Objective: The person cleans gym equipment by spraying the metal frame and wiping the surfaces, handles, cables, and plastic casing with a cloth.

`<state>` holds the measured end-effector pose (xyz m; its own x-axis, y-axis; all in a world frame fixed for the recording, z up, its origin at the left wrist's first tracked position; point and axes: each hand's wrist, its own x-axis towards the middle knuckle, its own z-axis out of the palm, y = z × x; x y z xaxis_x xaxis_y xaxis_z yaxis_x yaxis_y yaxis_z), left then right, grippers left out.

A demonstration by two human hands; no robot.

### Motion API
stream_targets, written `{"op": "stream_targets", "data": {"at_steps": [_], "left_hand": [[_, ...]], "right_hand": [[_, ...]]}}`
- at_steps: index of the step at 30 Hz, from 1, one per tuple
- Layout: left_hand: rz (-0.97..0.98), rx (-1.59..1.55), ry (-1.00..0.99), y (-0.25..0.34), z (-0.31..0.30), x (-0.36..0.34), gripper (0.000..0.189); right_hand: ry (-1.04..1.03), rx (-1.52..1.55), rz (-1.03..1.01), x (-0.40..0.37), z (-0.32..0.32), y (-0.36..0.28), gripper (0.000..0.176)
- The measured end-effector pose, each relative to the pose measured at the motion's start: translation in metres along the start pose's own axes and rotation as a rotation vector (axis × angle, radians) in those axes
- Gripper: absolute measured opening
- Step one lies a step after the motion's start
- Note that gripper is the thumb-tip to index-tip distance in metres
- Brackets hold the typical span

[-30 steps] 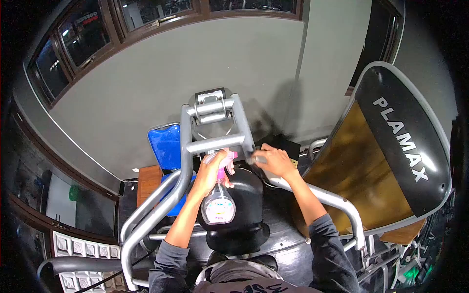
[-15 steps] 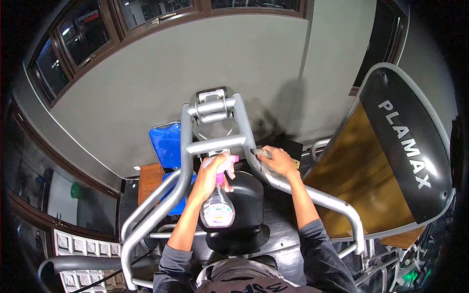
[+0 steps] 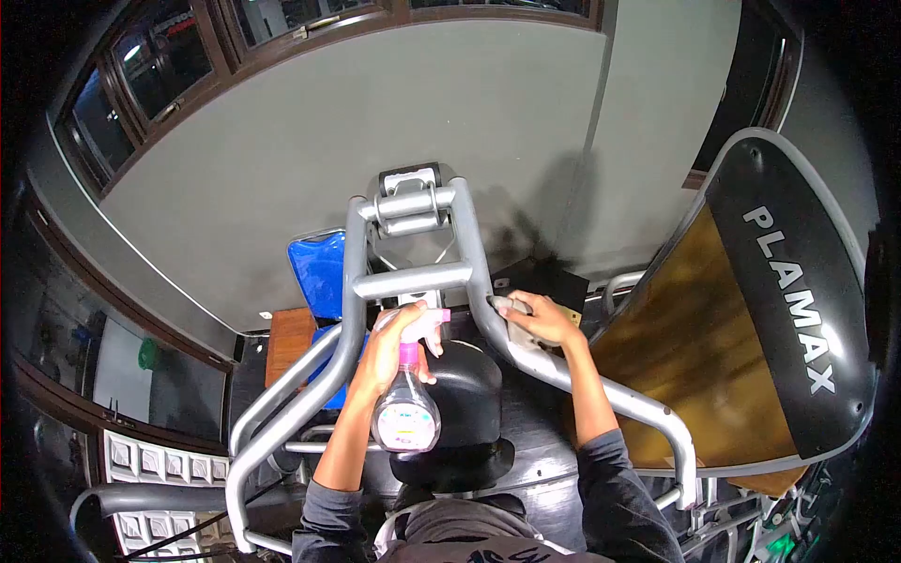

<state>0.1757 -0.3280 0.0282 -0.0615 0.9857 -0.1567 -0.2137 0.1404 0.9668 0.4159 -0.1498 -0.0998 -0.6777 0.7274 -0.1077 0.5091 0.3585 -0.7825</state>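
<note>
My left hand [image 3: 389, 345] is wrapped round the neck of a clear spray bottle [image 3: 406, 418] with a pink and white trigger head, upright in front of the black padded seat [image 3: 460, 394]. My right hand [image 3: 544, 321] grips a pale cloth [image 3: 519, 328], which touches the right-hand bar of the silver tubular frame [image 3: 424, 280]. The fingers partly cover the cloth.
A large PLAMAX panel [image 3: 741, 328] stands at the right. Behind the frame are a blue chair [image 3: 319, 272] and a brown wooden block [image 3: 284, 342]. The grey wall [image 3: 375, 103] rises beyond, with windows above. White patterned blocks [image 3: 164, 462] lie lower left.
The bottle and my left hand have shifted slightly left and down. My right hand is a little lower, and more of the cloth shows beneath it. The camera view has shifted slightly.
</note>
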Motion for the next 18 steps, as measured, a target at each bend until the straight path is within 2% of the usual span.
{"op": "stream_targets", "data": {"at_steps": [1, 2, 3, 5, 6, 7, 9, 11, 13, 14, 15, 17, 18], "left_hand": [[0.001, -0.009, 0.003, -0.001, -0.001, 0.000, 0.052], [0.013, -0.021, 0.010, -0.003, -0.001, 0.000, 0.052], [0.013, -0.018, 0.012, -0.002, -0.002, 0.001, 0.052], [0.016, 0.025, 0.028, -0.004, -0.001, 0.001, 0.056], [0.005, 0.012, 0.032, -0.005, -0.003, 0.002, 0.057], [0.003, 0.009, 0.035, -0.006, -0.003, 0.003, 0.057], [-0.004, 0.023, 0.039, -0.006, -0.004, 0.002, 0.058], [-0.020, 0.015, 0.061, -0.003, 0.000, 0.001, 0.055], [-0.016, 0.047, 0.059, -0.003, 0.001, 0.002, 0.059], [-0.019, 0.052, 0.064, -0.002, 0.001, 0.001, 0.059], [-0.018, 0.059, 0.070, -0.001, 0.002, 0.001, 0.059], [-0.019, 0.064, 0.078, -0.001, 0.003, 0.001, 0.059], [-0.017, 0.056, 0.088, -0.001, 0.002, 0.001, 0.060]], "right_hand": [[0.159, 0.153, -0.096, 0.000, 0.010, 0.000, 0.047], [0.247, 0.139, -0.244, 0.005, 0.019, 0.005, 0.043], [0.246, 0.142, -0.246, 0.005, 0.015, -0.001, 0.043], [0.120, 0.092, -0.075, -0.005, 0.008, -0.012, 0.040], [0.103, 0.140, -0.186, -0.005, 0.006, -0.009, 0.035], [0.098, 0.140, -0.185, -0.004, 0.000, -0.004, 0.035], [-0.226, 0.233, -0.179, -0.002, -0.011, 0.001, 0.033], [-0.271, 0.237, -0.154, -0.002, -0.014, -0.001, 0.032], [-0.164, 0.186, -0.294, 0.002, -0.007, 0.001, 0.031], [-0.018, 0.183, -0.241, 0.000, -0.001, 0.001, 0.031], [-0.021, 0.188, -0.242, 0.000, 0.003, -0.006, 0.031], [0.247, 0.064, -0.208, -0.001, 0.006, -0.014, 0.032], [0.175, 0.072, -0.106, -0.002, 0.003, -0.017, 0.036]]}}
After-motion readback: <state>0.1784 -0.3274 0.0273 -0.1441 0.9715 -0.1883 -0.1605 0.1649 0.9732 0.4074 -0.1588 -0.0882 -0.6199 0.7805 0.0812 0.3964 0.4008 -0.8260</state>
